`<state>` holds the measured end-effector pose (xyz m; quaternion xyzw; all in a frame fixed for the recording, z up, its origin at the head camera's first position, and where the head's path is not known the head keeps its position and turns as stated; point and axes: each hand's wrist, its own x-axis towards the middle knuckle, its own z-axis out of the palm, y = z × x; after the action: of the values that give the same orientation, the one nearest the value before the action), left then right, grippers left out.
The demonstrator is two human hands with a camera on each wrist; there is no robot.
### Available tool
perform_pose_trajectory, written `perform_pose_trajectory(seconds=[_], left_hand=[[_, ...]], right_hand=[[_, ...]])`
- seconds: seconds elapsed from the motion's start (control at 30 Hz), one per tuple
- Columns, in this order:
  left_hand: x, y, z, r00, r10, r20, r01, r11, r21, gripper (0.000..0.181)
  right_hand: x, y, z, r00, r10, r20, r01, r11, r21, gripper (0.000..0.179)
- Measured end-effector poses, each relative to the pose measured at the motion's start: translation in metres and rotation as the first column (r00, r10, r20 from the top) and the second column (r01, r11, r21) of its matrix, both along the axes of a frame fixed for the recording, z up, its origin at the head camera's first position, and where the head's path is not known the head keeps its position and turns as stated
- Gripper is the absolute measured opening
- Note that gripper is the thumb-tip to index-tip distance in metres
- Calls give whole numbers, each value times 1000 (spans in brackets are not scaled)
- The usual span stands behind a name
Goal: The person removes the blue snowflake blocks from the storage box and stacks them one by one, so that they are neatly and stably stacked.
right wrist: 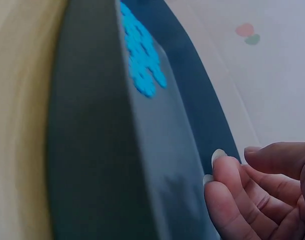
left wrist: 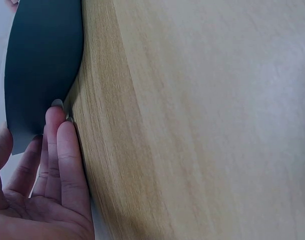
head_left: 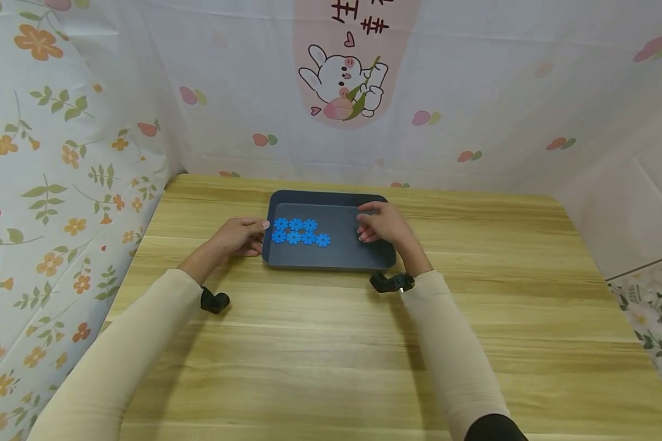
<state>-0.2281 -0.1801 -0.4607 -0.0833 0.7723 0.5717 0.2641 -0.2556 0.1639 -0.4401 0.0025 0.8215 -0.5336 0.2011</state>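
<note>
A dark grey tray (head_left: 342,264) sits on the wooden table, with several blue notched plastic discs (head_left: 293,237) lying flat in two rows in its left part. My left hand (head_left: 241,236) holds the tray's left edge. In the left wrist view its thumb is up at the rim while the fingers (left wrist: 67,150) lie along the outer wall. Over the tray's right part is my right hand (head_left: 383,223), fingers bent loosely and nothing seen between them. The right wrist view shows its thumb apart from the fingertips, close by the tray's far wall; the blue discs (right wrist: 141,55) lie farther off.
The wooden table (head_left: 309,355) extends in front of the tray and to both sides. Behind it hangs a white cloth (head_left: 226,79) with a rabbit print, and a flowered cloth (head_left: 60,202) covers the left side. Each wrist wears a black strap (head_left: 388,282).
</note>
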Motion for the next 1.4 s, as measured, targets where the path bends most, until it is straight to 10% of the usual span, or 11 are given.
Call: perform_pose_trajectory(seconds=[1.07, 1.4], left_hand=[[0, 2, 1, 1000, -2, -3, 2, 1000, 6, 50], [-1, -1, 0, 1000, -12, -6, 12, 1000, 2, 50]], right_hand=[[12, -53, -28, 990, 122, 71, -120, 992, -28, 32], [14, -60, -30, 985, 173, 9, -173, 980, 102, 33]])
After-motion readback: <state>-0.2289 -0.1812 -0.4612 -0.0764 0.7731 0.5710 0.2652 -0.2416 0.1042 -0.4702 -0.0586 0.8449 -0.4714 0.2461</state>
